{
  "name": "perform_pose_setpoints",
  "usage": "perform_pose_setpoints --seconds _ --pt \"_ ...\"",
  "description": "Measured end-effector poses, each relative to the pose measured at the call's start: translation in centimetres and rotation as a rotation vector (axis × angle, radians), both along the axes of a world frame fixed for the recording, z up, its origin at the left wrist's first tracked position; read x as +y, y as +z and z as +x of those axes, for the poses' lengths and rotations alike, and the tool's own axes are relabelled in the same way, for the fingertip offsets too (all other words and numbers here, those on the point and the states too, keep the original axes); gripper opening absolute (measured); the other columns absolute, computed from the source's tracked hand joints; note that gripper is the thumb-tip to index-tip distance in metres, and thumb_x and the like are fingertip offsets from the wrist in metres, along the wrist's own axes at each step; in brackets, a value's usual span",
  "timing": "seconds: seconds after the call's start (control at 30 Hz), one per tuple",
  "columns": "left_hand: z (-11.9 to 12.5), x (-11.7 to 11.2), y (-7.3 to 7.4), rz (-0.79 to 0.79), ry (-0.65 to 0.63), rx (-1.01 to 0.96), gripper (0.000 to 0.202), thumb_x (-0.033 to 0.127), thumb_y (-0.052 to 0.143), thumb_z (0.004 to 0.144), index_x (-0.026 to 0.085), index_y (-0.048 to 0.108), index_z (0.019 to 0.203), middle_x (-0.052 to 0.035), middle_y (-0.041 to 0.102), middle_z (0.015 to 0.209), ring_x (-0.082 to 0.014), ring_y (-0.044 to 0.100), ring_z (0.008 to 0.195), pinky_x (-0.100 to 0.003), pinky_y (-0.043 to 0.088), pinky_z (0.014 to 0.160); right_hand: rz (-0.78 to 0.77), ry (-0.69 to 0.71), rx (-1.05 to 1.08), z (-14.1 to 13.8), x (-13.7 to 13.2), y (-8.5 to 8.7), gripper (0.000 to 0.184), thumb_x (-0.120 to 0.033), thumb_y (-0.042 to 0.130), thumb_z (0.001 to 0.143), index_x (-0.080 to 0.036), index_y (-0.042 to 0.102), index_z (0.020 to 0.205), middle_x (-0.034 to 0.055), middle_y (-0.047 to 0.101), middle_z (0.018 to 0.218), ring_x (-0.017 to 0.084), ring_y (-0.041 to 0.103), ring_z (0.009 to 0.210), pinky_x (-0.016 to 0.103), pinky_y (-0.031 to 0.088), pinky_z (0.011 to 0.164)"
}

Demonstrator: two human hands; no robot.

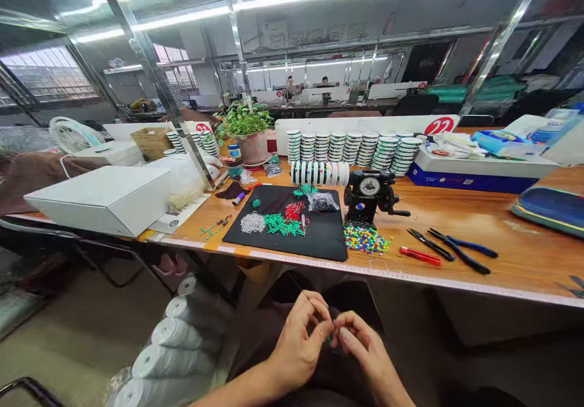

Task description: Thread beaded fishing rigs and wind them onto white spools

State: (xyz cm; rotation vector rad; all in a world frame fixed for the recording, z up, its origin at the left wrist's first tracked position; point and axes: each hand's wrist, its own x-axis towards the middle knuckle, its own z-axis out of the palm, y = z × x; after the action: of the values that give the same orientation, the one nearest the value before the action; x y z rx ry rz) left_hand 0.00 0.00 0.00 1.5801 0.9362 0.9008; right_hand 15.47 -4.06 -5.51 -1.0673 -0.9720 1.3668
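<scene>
My left hand [302, 340] and my right hand [362, 341] meet below the table edge, over my lap, fingertips pinched together. Between them runs a thin dark thread [305, 295], and a tiny green bead [328, 337] shows at the pinch. On the table above lies a black mat [326, 240] with heaps of silver beads [252, 222], green beads [283, 224] and red beads [294, 210]. A pile of mixed coloured beads [365, 240] sits on the wood beside the mat.
A black hand-cranked counter device [369, 195] stands behind the coloured beads. Pliers and cutters [449, 250] lie to the right. Stacks of white spools [351, 146], a potted plant [249, 130], white boxes [103, 197] and paper rolls [173, 346] on the floor surround the spot.
</scene>
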Motion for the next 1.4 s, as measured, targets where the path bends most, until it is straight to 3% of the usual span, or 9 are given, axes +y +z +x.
perform_pose_setpoints --seconds 0.17,0.37,0.5,0.63,0.8,0.93,1.1,1.23,1.4 --pt "-0.1 0.7 0.4 0.053 0.038 0.093 0.013 0.028 0.068 0.086 0.018 0.066 0.078 -0.0071 0.058 0.104 -0.0194 0.057 0.095 -0.029 0.044 0.081 0.028 -0.118 -0.093 0.3 -0.6 1.0 0.042 -0.056 0.066 0.088 -0.019 0.056 0.072 -0.0030 0.043 0.068 0.013 0.036 0.063 0.026 0.033 0.060" --pt "-0.1 0.9 0.4 0.126 -0.027 0.058 0.019 0.033 0.057 0.094 0.018 0.059 0.082 -0.0071 0.057 0.101 -0.0191 0.058 0.096 -0.028 0.047 0.079 0.023 -0.009 -0.166 0.6 0.0 1.4 0.036 -0.054 0.061 0.090 -0.018 0.062 0.088 -0.0008 0.052 0.073 0.015 0.044 0.065 0.025 0.037 0.060" --pt "-0.2 1.6 0.0 0.144 -0.060 0.119 0.014 0.030 0.061 0.092 0.019 0.062 0.083 -0.0069 0.058 0.107 -0.0191 0.058 0.099 -0.029 0.047 0.083 0.030 0.004 -0.264 1.1 0.4 2.0 0.031 -0.047 0.057 0.091 -0.019 0.056 0.078 -0.0028 0.048 0.067 0.013 0.043 0.061 0.025 0.036 0.058" --pt "-0.2 2.0 -0.4 0.171 -0.112 0.147 0.011 0.027 0.062 0.092 0.019 0.062 0.085 -0.0059 0.058 0.109 -0.0180 0.059 0.099 -0.030 0.046 0.087 0.088 0.012 -0.443 1.7 0.5 3.7 0.020 -0.036 0.055 0.091 -0.018 0.060 0.082 0.0002 0.058 0.075 0.015 0.052 0.068 0.026 0.040 0.063" --pt "-0.3 2.3 -0.6 0.180 -0.056 0.149 0.013 0.025 0.055 0.096 0.019 0.058 0.084 -0.0060 0.056 0.109 -0.0164 0.058 0.097 -0.027 0.048 0.082 0.118 0.101 -0.641 3.2 0.3 4.5 0.014 -0.023 0.055 0.090 -0.018 0.068 0.091 0.0032 0.070 0.085 0.018 0.063 0.078 0.027 0.045 0.073" --pt "-0.4 2.6 -0.6 0.169 -0.046 0.133 0.011 0.025 0.056 0.095 0.020 0.059 0.085 -0.0055 0.059 0.104 -0.0168 0.059 0.096 -0.027 0.048 0.080 0.142 0.095 -0.640 3.6 0.3 4.6 0.018 -0.026 0.057 0.093 -0.019 0.073 0.096 0.0039 0.073 0.092 0.018 0.066 0.084 0.027 0.046 0.077" --pt "-0.4 2.7 -0.4 0.146 -0.031 0.143 0.010 0.023 0.065 0.088 0.019 0.068 0.079 -0.0056 0.063 0.101 -0.0179 0.061 0.095 -0.028 0.047 0.082 0.133 0.059 -0.635 3.2 0.2 5.3 0.032 -0.036 0.049 0.100 -0.019 0.075 0.090 0.0012 0.068 0.070 0.017 0.063 0.067 0.024 0.045 0.066" --pt "-0.4 2.1 0.0 0.092 0.023 0.097 0.007 0.020 0.069 0.083 0.019 0.071 0.077 -0.0055 0.064 0.097 -0.0176 0.062 0.091 -0.027 0.046 0.079 0.161 0.130 -0.666 2.7 -0.5 5.5 0.033 -0.037 0.047 0.101 -0.021 0.074 0.091 0.0029 0.073 0.086 0.019 0.069 0.083 0.023 0.048 0.077" --pt "-0.3 0.9 0.2 0.010 -0.015 0.080 0.005 0.014 0.073 0.077 0.017 0.072 0.074 -0.0057 0.064 0.097 -0.0174 0.061 0.091 -0.027 0.047 0.081 0.184 0.218 -0.676 2.4 -0.7 4.7 0.037 -0.045 0.045 0.101 -0.023 0.074 0.092 0.0024 0.073 0.083 0.019 0.070 0.078 0.020 0.050 0.072"
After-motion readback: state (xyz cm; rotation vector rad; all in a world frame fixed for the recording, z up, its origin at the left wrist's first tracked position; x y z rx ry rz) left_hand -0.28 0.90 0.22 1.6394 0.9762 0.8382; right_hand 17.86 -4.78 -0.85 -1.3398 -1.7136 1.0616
